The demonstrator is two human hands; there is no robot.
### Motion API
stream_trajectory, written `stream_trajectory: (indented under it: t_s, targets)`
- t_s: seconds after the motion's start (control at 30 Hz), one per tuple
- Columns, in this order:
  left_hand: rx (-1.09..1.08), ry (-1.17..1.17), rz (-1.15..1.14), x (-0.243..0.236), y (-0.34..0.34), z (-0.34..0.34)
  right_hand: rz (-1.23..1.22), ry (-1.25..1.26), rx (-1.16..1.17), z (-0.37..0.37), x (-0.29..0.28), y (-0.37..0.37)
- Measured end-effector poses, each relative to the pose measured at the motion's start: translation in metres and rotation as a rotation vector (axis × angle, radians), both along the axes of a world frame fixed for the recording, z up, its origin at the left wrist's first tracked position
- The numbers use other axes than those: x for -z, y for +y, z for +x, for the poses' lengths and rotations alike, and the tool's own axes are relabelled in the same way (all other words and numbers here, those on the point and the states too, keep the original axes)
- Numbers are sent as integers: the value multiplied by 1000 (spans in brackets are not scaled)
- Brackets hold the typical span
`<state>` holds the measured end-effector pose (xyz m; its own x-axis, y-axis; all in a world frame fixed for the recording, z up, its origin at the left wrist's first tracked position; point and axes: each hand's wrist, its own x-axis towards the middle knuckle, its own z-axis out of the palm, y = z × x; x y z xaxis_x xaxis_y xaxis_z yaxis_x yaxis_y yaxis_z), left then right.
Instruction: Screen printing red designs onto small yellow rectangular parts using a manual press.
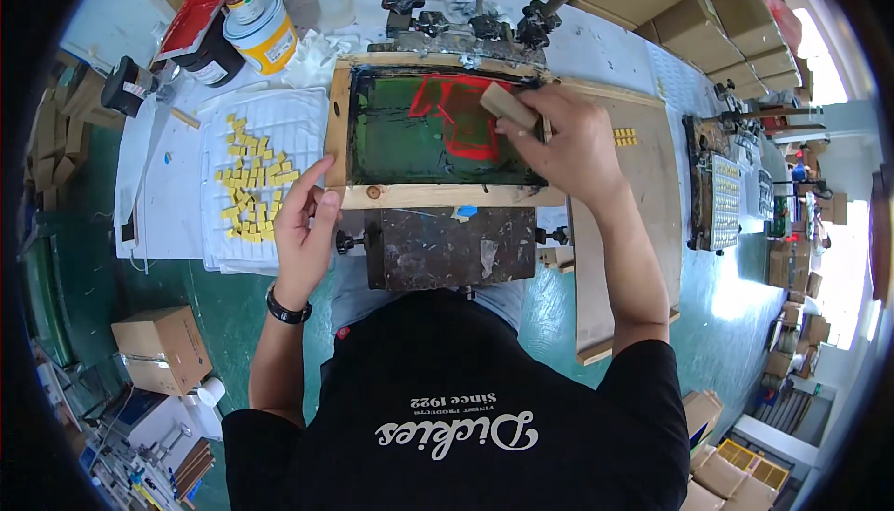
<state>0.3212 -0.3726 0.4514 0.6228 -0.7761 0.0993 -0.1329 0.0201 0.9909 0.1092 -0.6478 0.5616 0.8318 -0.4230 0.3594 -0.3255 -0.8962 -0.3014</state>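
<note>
A wooden screen printing frame [410,196] with green mesh lies in front of me, clamped at its far side. Red ink [475,150] is smeared over the right half of the mesh. My right hand [570,138] grips a wooden squeegee [509,106], tilted over the upper right of the mesh, its lower edge partly hidden by the fingers. With thumb and index finger at the near left corner, my left hand [307,222] holds the frame's edge. Under the frame sits a dark, paint-stained metal base [452,250].
Many small yellow blocks [250,176] lie on a white tray [219,138] at left. Behind it stand a paint can [263,40] and a red-smeared container [200,17]. A long board [605,259] with several yellow pieces [624,136] lies at right. Clamp knobs [535,27] rise behind the frame.
</note>
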Motion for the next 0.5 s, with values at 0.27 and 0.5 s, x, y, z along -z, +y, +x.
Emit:
stream_trajectory:
  t_s: [0.27, 0.5]
  targets:
    - [-90, 98, -79, -8, -8, -13, 95, -21, 11, 8, -4, 19]
    - [-75, 100, -51, -6, -2, -4, 75, 37, -220, -4, -7, 30]
